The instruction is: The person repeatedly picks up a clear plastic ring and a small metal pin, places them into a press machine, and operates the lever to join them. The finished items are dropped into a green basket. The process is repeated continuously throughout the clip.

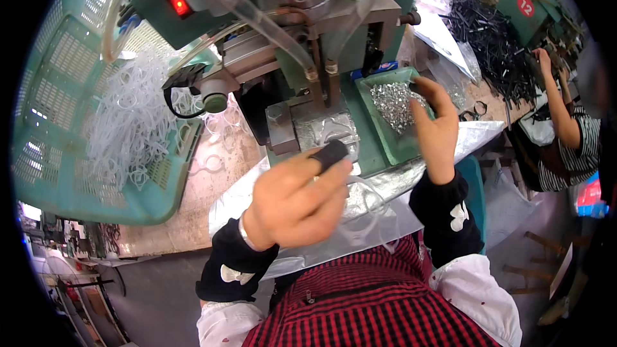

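A worn, pale brown worktop (pixel 151 234) carries a green bench machine (pixel 286 51) with a lit red switch, its front edge covered by crinkled silver sheeting (pixel 477 137). On the left, a green plastic basket (pixel 151 212) holds a tangle of clear plastic pieces (pixel 125 115); at the upper right lies a heap of black strips (pixel 491 45). The floor (pixel 164 302) is grey, and at the right edge a co-worker in a striped sleeve (pixel 586 132) reaches toward another machine.

The top of the machine runs out of view, and the co-worker is partly lost in the dark rim. The left hand (pixel 295 199) is blurred, fingers curled inward with a dark piece (pixel 331 155) at their tips; whether this is gripped or worn on a finger is unclear. The right hand (pixel 442 132) is loosely parted, thumb and forefinger bowed over a green tray (pixel 402 152) of tiny shiny metal bits (pixel 393 106); any bit between the fingertips cannot be made out.

A clear plastic loop (pixel 369 205) lies just right of the left hand, above the silver sheeting, its long axis slanting from the machine down toward the person and slightly rightward. Whether the fingers hold it is hidden.
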Motion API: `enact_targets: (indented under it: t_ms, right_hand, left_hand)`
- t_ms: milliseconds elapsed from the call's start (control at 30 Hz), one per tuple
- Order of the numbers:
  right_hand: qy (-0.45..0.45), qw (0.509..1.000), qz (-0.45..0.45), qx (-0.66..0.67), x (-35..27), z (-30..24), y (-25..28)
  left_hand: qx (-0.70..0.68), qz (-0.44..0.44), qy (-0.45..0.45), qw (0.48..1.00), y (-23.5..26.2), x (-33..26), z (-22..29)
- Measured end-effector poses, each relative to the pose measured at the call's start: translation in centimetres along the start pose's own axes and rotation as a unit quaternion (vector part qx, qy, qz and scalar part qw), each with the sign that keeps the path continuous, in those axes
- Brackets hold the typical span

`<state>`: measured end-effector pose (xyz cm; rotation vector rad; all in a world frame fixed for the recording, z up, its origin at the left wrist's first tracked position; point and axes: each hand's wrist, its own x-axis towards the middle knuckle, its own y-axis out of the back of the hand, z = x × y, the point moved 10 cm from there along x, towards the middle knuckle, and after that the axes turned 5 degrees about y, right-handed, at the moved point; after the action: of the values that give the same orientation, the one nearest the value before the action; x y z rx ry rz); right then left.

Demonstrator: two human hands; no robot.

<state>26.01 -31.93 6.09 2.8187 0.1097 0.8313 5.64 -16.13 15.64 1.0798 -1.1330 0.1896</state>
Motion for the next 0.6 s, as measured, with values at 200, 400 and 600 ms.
enact_targets:
  t_ms: [200, 400, 600]
  right_hand:
    - [0.036, 0.951, -0.116, -0.284, -4.4, 1.4, 0.7]
    - [0.077, 0.924, -0.068, -0.369, -1.7, 3.2, -2.1]
    - [0.116, 0.938, -0.055, -0.321, -1.7, 0.9, -1.1]
  left_hand:
    - [-0.013, -0.008, -0.023, 1.000, -2.2, -1.2, 0.5]
    - [0.000, -0.019, 0.106, 0.994, -0.6, -3.5, -0.5]
    - [0.221, -0.097, 0.504, 0.829, 8.6, -23.6, -17.2]
